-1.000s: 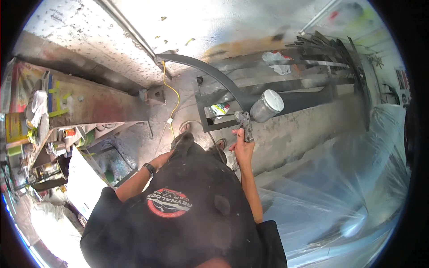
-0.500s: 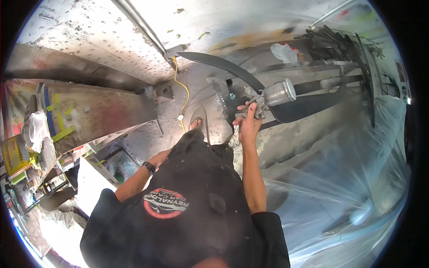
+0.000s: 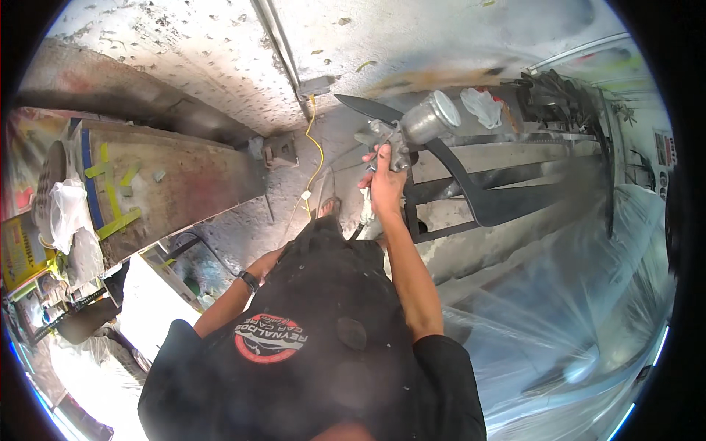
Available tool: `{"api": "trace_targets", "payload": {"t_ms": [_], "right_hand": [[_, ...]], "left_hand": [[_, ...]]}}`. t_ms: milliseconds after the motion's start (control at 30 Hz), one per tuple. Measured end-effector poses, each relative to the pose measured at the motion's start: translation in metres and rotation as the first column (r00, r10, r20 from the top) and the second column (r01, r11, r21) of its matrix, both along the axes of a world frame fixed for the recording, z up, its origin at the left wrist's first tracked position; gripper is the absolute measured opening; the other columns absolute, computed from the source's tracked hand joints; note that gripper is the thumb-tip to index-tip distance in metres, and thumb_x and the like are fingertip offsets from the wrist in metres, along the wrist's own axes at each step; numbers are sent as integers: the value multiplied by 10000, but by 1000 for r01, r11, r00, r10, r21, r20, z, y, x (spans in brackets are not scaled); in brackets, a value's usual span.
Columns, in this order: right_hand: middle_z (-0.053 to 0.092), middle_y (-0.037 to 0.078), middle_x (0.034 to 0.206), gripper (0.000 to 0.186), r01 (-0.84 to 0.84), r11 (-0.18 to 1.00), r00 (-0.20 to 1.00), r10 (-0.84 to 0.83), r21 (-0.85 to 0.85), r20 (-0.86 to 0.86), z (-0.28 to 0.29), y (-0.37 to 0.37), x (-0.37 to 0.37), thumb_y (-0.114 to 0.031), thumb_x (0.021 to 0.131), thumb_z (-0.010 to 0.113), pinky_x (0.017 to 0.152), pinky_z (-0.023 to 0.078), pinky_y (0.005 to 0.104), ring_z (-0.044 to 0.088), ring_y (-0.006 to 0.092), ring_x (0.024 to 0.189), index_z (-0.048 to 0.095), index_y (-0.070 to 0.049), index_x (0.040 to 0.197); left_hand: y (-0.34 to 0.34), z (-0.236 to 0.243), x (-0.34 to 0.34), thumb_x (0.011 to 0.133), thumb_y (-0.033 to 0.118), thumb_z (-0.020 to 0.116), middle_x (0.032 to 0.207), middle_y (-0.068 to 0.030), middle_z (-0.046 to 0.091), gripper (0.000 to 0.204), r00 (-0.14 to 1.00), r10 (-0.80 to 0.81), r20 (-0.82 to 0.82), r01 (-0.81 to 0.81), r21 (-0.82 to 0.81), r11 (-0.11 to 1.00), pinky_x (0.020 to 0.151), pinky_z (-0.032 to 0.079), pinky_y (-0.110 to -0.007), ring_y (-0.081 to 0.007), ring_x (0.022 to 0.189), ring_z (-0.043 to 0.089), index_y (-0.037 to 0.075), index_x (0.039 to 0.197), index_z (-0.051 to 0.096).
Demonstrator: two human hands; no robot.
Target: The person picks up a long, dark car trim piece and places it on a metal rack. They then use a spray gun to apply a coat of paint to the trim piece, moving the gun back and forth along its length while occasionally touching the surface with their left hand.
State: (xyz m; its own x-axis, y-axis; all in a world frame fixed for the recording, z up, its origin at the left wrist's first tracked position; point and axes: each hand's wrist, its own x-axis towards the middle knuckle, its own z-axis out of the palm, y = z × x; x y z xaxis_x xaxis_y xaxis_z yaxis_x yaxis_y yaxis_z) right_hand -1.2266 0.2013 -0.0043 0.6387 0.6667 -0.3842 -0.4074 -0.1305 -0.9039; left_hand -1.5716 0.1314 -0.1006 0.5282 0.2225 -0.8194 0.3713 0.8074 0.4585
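Note:
My right hand point(image 3: 384, 184) is shut on a metal spray gun point(image 3: 393, 143) with a silver cup point(image 3: 432, 117) on top, held out at arm's length. The gun sits close over the left end of a long, dark, curved panel point(image 3: 471, 184), which rests on a grey metal stand point(image 3: 456, 228). A hose point(image 3: 365, 209) hangs down from the gun's handle. My left forearm, with a dark wristwatch point(image 3: 248, 281), lies against my black shirt. My left hand point(image 3: 271, 259) is mostly hidden behind the shirt, so its fingers cannot be seen.
Clear plastic sheeting point(image 3: 581, 309) covers the ground at the right. A yellow cable point(image 3: 318, 147) runs down the speckled concrete floor. A paint-stained workbench point(image 3: 169, 184) with tape strips stands at the left, with cluttered items point(image 3: 44, 250) beyond it. Dark parts point(image 3: 559, 95) are stacked at the upper right.
My right hand has carried the spray gun up and to the left along the dark panel, and the arm is now stretched further out. The left arm has stayed by my shirt.

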Motion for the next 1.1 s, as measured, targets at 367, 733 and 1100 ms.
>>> {"api": "trace_targets", "payload": {"t_ms": [367,733,1100], "right_hand": [[673,87,897,586,-105,991,994,103,-83,-22,4,32,-11,-533,978,632,396,433,300,506,143,404,603,29,1141],[683,111,898,586,172,955,983,-151,-243,105,29,-98,48,-519,969,652,423,443,289,533,153,434,627,49,1113],[669,138,887,525,564,805,826,-550,-184,122,44,-271,95,-448,969,687,394,439,282,553,164,490,621,38,1158]], "left_hand": [[8,-2,1,1055,229,534,1499,-58,498,520,996,52,72,-33,-239,970,1123,363,-309,-141,1317,481,68,1535,415],[24,-1,20,1046,494,522,1299,-56,682,575,984,-175,-25,171,-114,979,975,510,-302,-144,1133,654,64,1424,575],[27,-3,77,1084,507,409,1364,-85,627,616,708,-705,36,699,110,707,981,506,-323,-153,1167,614,39,1475,493]]}}
